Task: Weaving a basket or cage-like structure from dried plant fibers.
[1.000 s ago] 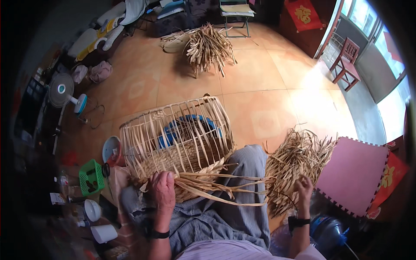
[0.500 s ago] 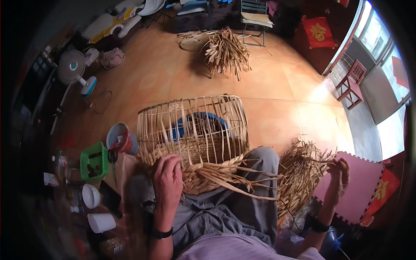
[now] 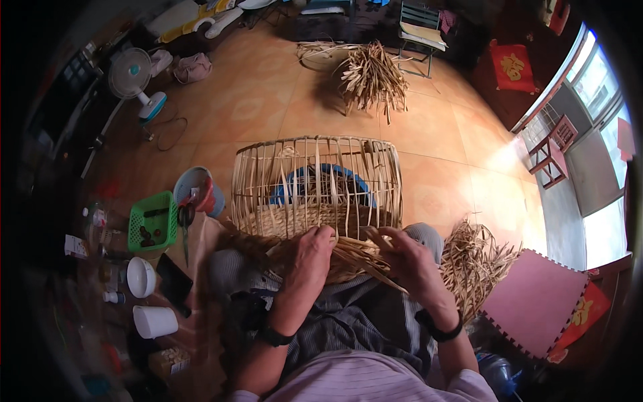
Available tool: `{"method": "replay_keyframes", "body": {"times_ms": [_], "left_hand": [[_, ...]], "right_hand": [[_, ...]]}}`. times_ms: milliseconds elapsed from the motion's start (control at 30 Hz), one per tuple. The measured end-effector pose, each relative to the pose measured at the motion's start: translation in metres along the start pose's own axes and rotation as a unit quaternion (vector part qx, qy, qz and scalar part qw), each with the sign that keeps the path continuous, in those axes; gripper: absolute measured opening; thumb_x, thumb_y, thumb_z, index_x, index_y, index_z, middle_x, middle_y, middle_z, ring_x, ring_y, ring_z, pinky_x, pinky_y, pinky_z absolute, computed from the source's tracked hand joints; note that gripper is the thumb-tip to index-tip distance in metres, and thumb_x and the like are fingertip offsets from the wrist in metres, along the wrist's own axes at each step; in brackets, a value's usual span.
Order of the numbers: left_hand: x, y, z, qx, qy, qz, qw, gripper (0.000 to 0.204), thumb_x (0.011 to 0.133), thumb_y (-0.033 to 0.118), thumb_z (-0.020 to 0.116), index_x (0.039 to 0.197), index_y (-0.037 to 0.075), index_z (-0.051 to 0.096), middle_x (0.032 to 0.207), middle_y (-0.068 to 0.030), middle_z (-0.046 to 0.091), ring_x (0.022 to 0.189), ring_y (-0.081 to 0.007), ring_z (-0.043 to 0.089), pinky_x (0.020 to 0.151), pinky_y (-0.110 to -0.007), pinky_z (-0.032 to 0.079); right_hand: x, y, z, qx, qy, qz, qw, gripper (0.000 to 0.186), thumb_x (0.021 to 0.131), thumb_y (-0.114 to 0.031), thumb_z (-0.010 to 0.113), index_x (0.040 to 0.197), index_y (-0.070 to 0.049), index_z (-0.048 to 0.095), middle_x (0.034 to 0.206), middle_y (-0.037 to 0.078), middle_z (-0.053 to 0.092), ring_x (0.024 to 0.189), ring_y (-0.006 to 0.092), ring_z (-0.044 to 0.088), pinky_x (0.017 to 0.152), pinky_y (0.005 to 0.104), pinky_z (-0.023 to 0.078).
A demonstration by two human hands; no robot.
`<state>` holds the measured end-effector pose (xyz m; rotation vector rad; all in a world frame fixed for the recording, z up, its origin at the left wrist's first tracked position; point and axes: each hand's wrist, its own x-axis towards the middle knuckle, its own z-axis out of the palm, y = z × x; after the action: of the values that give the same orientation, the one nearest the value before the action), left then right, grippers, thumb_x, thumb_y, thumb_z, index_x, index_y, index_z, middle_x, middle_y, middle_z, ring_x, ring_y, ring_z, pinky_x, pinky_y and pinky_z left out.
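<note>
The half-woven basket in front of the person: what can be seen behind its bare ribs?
Through the bare ribs, a blue tub with brownish strips inside shows. Its lower part is covered by the woven section.

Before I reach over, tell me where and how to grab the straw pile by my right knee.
Probably pinch the straw pile at its far edge, right hand coming from above on its left: its ends splay loosely there, while its middle is densely tangled.
</note>
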<state>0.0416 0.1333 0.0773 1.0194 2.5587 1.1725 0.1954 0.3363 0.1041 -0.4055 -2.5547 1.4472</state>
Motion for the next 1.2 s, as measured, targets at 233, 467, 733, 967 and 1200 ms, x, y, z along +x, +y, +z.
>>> {"method": "replay_keyframes", "body": {"times_ms": [233, 467, 733, 967, 1200], "left_hand": [[0.011, -0.002, 0.001, -0.034, -0.015, -0.023, 0.999, 0.014, 0.099, -0.004, 0.07, 0.114, -0.004, 0.071, 0.09, -0.0277, 0.073, 0.096, -0.0453, 0.075, 0.085, -0.048, 0.058], [0.014, -0.01, -0.001, -0.024, 0.014, 0.016, 0.999, 0.029, 0.095, -0.006, 0.073, 0.124, 0.0, 0.074, 0.108, -0.0242, 0.08, 0.106, -0.0427, 0.078, 0.091, -0.048, 0.061], [0.011, -0.025, 0.008, -0.005, 0.039, 0.04, 0.998, 0.057, 0.09, -0.008, 0.076, 0.145, 0.006, 0.07, 0.137, -0.0221, 0.076, 0.126, -0.0401, 0.074, 0.105, -0.046, 0.06], [0.019, -0.017, 0.01, 0.046, 0.012, -0.001, 0.999, 0.049, 0.089, -0.013, 0.07, 0.135, 0.002, 0.07, 0.128, -0.0221, 0.076, 0.121, -0.0441, 0.073, 0.104, -0.048, 0.058], [0.01, -0.009, 0.01, 0.008, 0.051, 0.018, 0.998, 0.036, 0.091, -0.009, 0.075, 0.124, 0.002, 0.067, 0.114, -0.0209, 0.074, 0.107, -0.0429, 0.074, 0.09, -0.048, 0.059]], "right_hand": [[0.043, 0.012, 0.041, -0.165, 0.016, -0.117, 0.979, 0.032, 0.099, -0.02, 0.081, 0.129, -0.011, 0.077, 0.102, 0.015, 0.076, 0.093, 0.0345, 0.078, 0.075, 0.0443, 0.065], [0.058, 0.009, 0.051, -0.144, 0.025, -0.102, 0.984, 0.02, 0.101, -0.02, 0.078, 0.113, -0.004, 0.073, 0.086, 0.022, 0.076, 0.08, 0.0438, 0.075, 0.071, 0.0505, 0.06], [0.079, 0.023, 0.063, -0.114, 0.0, -0.109, 0.987, 0.024, 0.1, -0.027, 0.078, 0.106, -0.005, 0.07, 0.084, 0.021, 0.076, 0.08, 0.0448, 0.075, 0.071, 0.0534, 0.059], [0.071, 0.021, 0.074, -0.094, 0.022, -0.089, 0.991, 0.025, 0.099, -0.026, 0.078, 0.105, -0.004, 0.067, 0.094, 0.02, 0.076, 0.086, 0.0442, 0.075, 0.073, 0.0527, 0.059], [0.052, 0.016, 0.062, -0.164, 0.067, -0.145, 0.973, 0.022, 0.098, -0.021, 0.078, 0.103, -0.006, 0.063, 0.088, 0.015, 0.068, 0.086, 0.042, 0.072, 0.072, 0.0524, 0.058]]}}
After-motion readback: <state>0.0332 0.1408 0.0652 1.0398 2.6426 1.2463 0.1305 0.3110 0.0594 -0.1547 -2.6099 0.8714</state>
